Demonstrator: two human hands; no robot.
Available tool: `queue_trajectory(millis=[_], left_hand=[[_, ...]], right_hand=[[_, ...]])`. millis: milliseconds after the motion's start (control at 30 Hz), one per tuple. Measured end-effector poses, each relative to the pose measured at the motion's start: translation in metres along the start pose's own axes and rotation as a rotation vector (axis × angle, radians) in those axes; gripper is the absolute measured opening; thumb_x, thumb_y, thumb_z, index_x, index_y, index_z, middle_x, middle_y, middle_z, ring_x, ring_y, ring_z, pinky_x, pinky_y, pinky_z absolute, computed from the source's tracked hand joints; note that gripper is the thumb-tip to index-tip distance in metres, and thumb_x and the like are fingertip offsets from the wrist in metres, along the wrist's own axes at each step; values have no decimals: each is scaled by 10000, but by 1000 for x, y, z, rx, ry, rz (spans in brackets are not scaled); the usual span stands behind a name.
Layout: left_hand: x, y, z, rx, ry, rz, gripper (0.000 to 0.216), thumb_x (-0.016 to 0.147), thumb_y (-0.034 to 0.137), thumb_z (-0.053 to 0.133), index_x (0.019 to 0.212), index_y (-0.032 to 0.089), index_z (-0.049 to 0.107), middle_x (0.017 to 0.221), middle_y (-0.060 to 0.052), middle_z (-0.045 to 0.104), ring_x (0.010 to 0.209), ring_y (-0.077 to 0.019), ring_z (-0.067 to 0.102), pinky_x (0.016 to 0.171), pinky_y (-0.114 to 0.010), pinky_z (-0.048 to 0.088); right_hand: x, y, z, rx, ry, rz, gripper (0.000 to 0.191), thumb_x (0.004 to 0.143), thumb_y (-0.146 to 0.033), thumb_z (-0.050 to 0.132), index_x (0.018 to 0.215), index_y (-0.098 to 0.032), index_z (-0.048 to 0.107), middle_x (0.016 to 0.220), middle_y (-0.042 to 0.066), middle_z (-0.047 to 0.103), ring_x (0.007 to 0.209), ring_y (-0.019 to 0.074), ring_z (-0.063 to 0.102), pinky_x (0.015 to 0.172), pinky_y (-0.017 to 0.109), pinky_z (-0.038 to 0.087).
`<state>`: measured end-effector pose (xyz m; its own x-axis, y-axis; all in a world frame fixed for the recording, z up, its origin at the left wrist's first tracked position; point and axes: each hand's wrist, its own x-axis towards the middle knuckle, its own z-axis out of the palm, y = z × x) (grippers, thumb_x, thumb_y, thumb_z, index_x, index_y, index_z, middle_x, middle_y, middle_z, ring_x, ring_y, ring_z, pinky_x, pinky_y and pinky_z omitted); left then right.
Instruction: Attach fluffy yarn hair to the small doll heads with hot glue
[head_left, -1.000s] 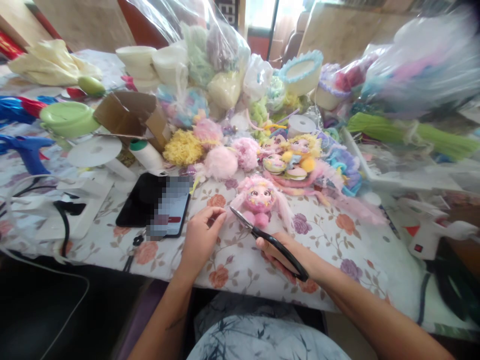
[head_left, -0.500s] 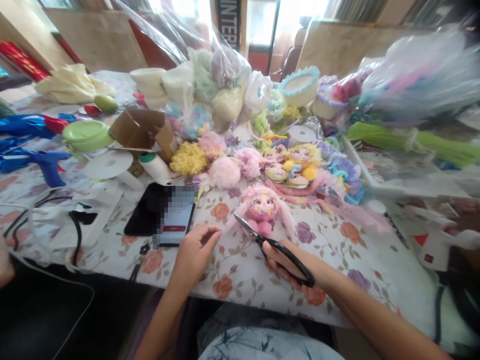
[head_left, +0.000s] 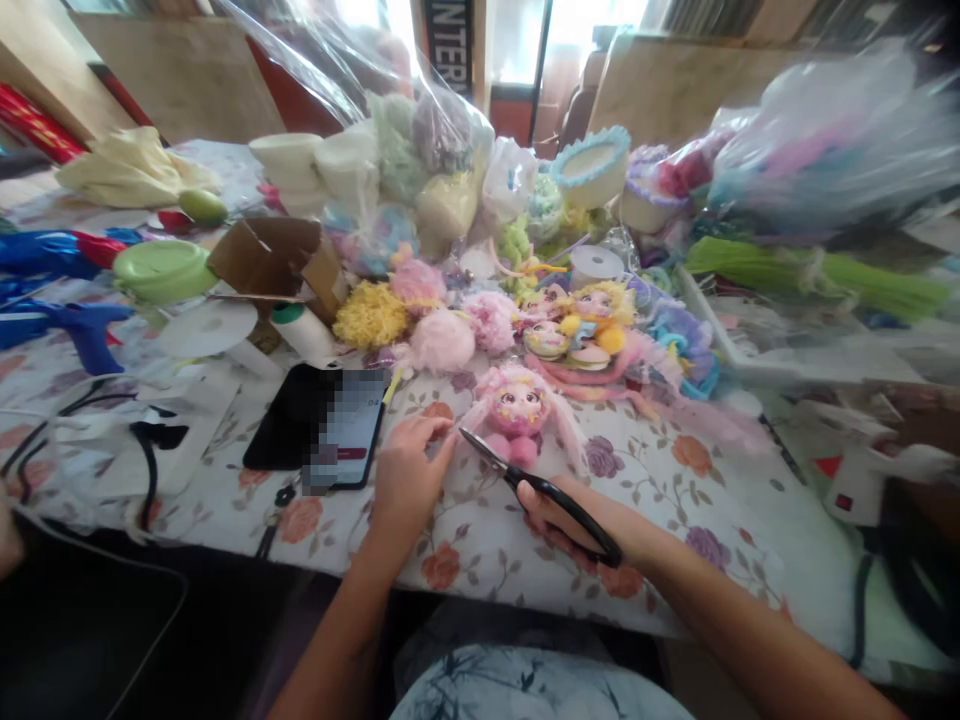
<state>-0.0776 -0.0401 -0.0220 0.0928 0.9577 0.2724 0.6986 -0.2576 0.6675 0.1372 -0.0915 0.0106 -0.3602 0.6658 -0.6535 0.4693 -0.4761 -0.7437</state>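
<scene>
Pink doll (head_left: pixel 517 408) beyond black-handled scissors (head_left: pixel 519 477).
It sits inward of the surface's (head_left: pixel 517 580) near edge; the right hand (head_left: pixel 568 508) wraps the scissors, tips slanting toward the left hand (head_left: pixel 409 472), its fingertips bunched; whether pinching anything cannot be told.

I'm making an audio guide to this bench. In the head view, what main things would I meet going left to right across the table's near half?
Blue gun-shaped tool → phone → left hand → scissors, held in the right hand → white gun-shaped tool. Left out: the pink-haired doll, whose span overlaps the scissors'.
</scene>
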Motion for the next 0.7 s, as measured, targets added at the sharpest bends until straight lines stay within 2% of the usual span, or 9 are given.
queue_trajectory(millis=[233,433,533,600,633,700], left_hand=[[-4,-2,-1,-49,14,-85,134,849,247,562,835,177,675,874,-44,701,821,-190,629,776,-300,471],[-15,-3,-16,-107,-24,-178,146,832,305,582,819,194,676,855,-28,709,796,-187,643,769,-287,487],[-23,-11,-39,-106,-63,-291,171,791,368,634,811,211,698,821,-15,722,757,-192,657,724,-282,507],[-21,-17,-64,-94,-14,-391,201,740,407,684,814,223,714,784,-1,726,696,-185,656,650,-269,512],[-16,-19,-80,-90,63,-420,209,725,410,696,822,226,719,746,9,721,663,-176,649,619,-259,511],[3,-22,-112,-37,316,-403,187,703,358,714,833,226,733,703,23,709,646,-157,640,599,-236,507]], right_hand=[[-1,1,-4,-22,-45,-17,602,828,-757,364,675,-181,447,528,-34,413,337,48,389,294,163,277],[-3,-3,0,51,-7,18,610,807,-776,373,668,-186,438,535,-38,403,332,46,359,284,174,253],[-8,-4,2,165,13,49,603,801,-774,397,699,-182,451,558,-47,396,365,27,313,301,154,234],[-13,-1,0,204,4,66,629,773,-801,406,753,-177,485,579,-50,391,400,21,295,319,133,217],[-15,2,-2,196,-12,71,653,750,-821,408,790,-176,502,586,-53,387,410,21,290,323,126,215],[-20,11,-6,149,-52,64,701,706,-858,408,865,-183,513,591,-62,383,400,21,289,317,125,237]])
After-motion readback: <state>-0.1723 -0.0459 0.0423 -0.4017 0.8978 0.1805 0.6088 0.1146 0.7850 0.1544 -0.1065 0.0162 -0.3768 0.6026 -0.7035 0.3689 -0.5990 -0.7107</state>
